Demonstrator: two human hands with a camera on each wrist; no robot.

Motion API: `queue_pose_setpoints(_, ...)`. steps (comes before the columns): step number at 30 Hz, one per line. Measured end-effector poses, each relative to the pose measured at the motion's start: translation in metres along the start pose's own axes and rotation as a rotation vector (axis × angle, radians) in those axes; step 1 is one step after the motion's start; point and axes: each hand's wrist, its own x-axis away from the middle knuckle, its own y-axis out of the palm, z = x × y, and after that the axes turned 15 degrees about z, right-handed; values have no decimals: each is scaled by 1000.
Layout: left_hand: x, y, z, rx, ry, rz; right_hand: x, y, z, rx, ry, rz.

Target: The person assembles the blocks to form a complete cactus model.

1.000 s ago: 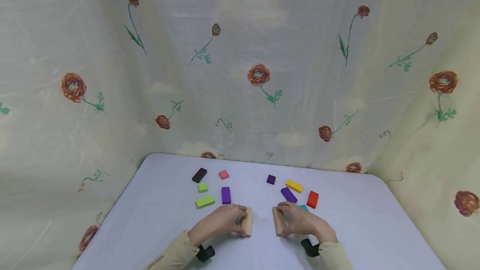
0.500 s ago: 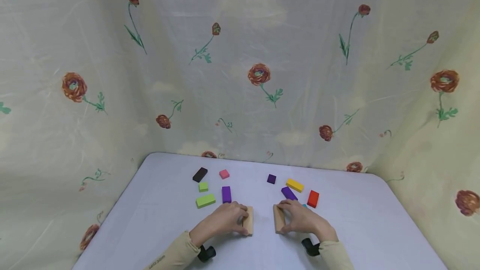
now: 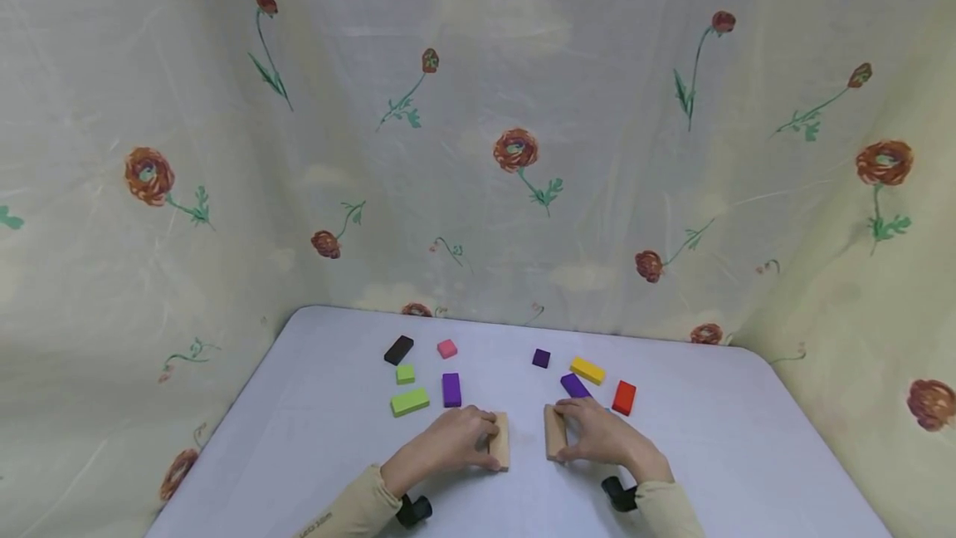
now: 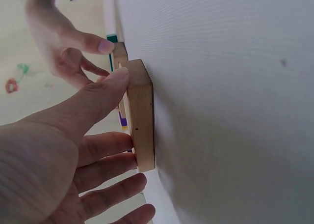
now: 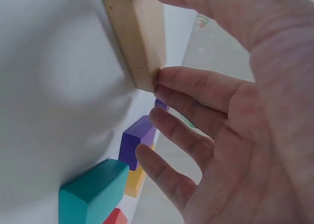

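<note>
On the white table, my left hand (image 3: 451, 438) pinches a plain wooden block (image 3: 502, 442) by its two ends. The left wrist view shows the thumb on one end of this block (image 4: 142, 121) and the index and middle fingertips near the other; the two outer fingers are spread. Across a small gap, my right hand (image 3: 597, 438) holds a second plain wooden block (image 3: 554, 433) in the same way. In the right wrist view, fingertips touch one end of that block (image 5: 140, 42), while its other end lies under the thumb at the frame's top.
Beyond the left hand lie black (image 3: 399, 349), pink (image 3: 446, 349), purple (image 3: 451, 389) and two light green blocks (image 3: 410, 402). Past the right hand are dark purple (image 3: 541, 358), yellow (image 3: 587, 370), purple (image 3: 574, 386) and red blocks (image 3: 623, 397). A teal block (image 5: 93, 192) sits beside the right hand.
The left hand and its wooden block have shifted slightly right, narrowing the gap. The right block has moved a little away from the person, and the right hand now covers the teal block in the head view.
</note>
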Motion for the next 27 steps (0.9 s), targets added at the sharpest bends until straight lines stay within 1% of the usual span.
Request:
queue_pose_setpoints(5, 0, 2, 1, -84, 45, -2, -2, 2, 2, 25, -32, 21)
queue_pose_setpoints(7, 1, 2, 2, -110, 50, -2, -2, 2, 3, 31, -37, 31)
queue_pose_setpoints(10, 1, 2, 3, -126, 47, -1, -3, 3, 3, 31, -44, 39)
queue_pose_setpoints(14, 2, 3, 6, -96, 40, -9, -3, 3, 3, 23, -38, 40)
queue_pose_setpoints(17, 3, 3, 11, -81, 50, -18, -4, 5, 4, 18, -34, 44)
queue_pose_setpoints(23, 8, 4, 19, -90, 61, -36, -2, 5, 2, 29, -34, 52)
queue_pose_setpoints(27, 13, 4, 25, -75, 88, -41, -2, 4, 2, 34, -27, 48)
